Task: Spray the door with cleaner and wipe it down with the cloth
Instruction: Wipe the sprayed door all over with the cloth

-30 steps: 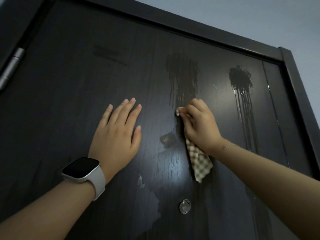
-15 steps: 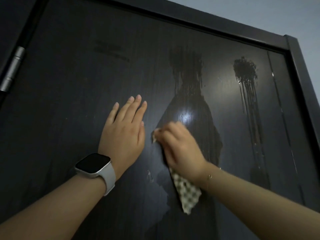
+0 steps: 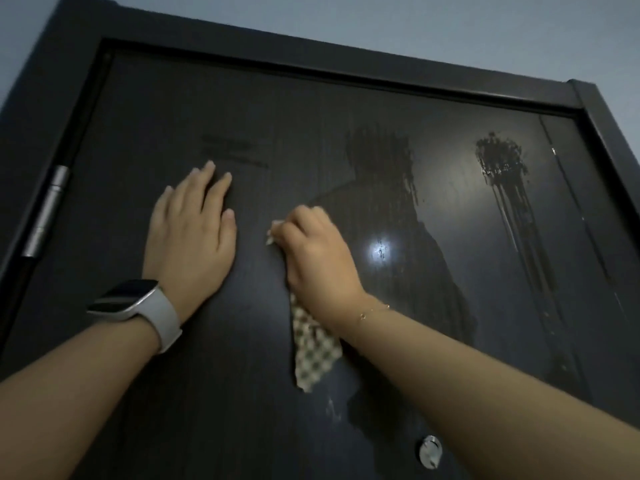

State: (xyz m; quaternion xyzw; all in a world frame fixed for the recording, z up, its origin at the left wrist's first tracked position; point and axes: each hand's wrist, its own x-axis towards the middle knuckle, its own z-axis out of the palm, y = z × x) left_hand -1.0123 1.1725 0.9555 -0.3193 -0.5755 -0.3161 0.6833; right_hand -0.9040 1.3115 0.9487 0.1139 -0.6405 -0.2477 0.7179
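Door (image 3: 194,393): dark wood-grain panel, filling the view; two wet spray patches with drips ran down its upper right.
Left hand (image 3: 192,237): lay flat on the door, fingers spread, holding nothing; left of the cloth.
Right hand (image 3: 317,258): fist closed around the cloth, pressing it to the door's centre.
Cloth (image 3: 313,351): checked, its tail hung below the right hand against the door.
Hinge (image 3: 46,211): silver, at the door's left edge.
Peephole (image 3: 430,451): round, low on the door.

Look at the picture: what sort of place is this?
Probably a home doorway indoors: a dark wood-grain door in its frame, a metal hinge, a peephole and a plain painted wall.
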